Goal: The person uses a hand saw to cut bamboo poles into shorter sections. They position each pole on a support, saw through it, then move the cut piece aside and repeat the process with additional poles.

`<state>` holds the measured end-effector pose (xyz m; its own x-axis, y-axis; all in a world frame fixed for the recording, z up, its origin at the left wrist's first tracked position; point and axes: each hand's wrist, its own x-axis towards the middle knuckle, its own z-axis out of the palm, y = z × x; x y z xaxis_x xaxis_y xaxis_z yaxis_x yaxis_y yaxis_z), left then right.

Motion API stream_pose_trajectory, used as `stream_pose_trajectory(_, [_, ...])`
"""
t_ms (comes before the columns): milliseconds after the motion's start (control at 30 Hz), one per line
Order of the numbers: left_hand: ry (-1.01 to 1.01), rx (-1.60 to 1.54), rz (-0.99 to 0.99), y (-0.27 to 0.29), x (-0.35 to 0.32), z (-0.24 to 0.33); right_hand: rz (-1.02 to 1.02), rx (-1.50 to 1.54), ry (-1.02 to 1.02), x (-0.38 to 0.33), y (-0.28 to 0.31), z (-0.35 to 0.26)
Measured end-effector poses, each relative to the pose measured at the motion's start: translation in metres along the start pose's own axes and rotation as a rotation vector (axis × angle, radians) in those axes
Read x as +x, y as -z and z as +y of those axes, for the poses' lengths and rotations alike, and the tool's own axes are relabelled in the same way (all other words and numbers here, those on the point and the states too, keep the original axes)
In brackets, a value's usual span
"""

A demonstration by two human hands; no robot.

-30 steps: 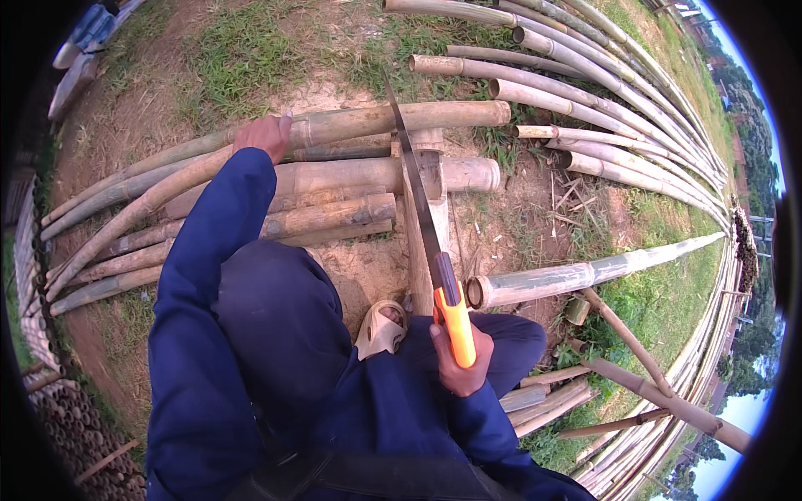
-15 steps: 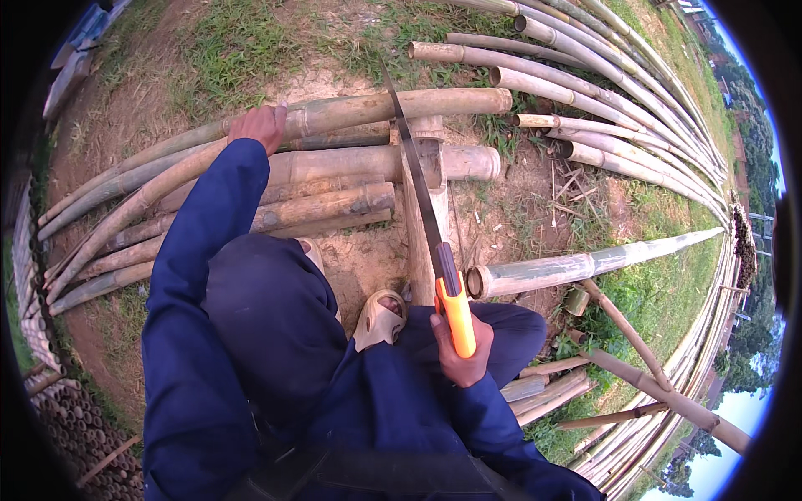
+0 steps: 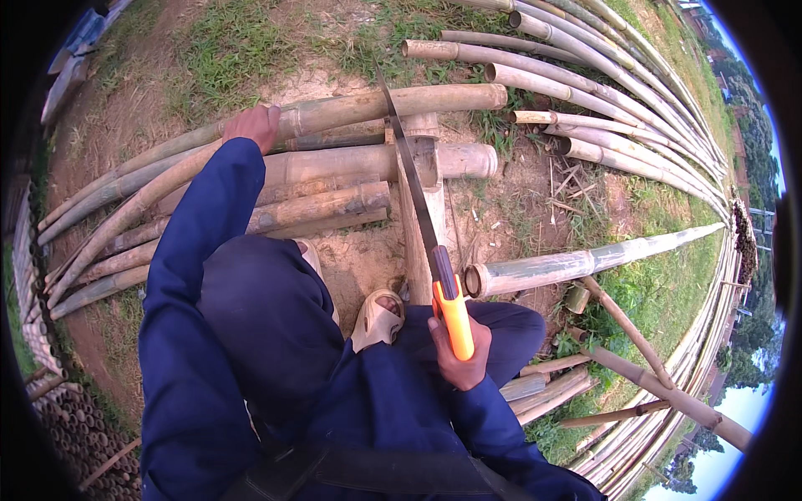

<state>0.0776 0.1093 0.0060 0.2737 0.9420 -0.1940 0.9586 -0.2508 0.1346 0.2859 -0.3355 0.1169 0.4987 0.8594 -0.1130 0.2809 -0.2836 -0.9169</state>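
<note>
Fingers (image 3: 468, 367) clamp the saw (image 3: 422, 217) handle; left hand (image 3: 253, 125) grips a bamboo pole (image 3: 376, 104).

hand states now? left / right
Left hand: closed over the top bamboo pole, pressing it down.
Right hand: closed around the orange handle of the hand saw.

Orange-handled saw (image 3: 422, 219) blade crosses the thick, horizontal bamboo pole (image 3: 351, 107) lying on the ground
</note>
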Motion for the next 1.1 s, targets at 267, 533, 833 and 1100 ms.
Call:
stream_pose_trajectory(267, [-0.145,-0.024,0.086,-0.025,0.008,-0.024,-0.077,0.119,0.055,0.114,-0.043,0.007])
stream_pose_trajectory(533, [-0.024,-0.038,0.093,-0.006,0.006,-0.005,0.006,0.015,0.042,0.022,-0.006,0.012])
stream_pose_trajectory(833, [-0.224,0.081,0.193,-0.025,0.020,-0.039,-0.075,0.149,-0.070,0.067,-0.028,-0.013])
stream_pose_trajectory(1100, [-0.039,-0.011,-0.002,-0.011,0.003,0.003,0.001,0.097,0.071,0.125,-0.036,0.008])
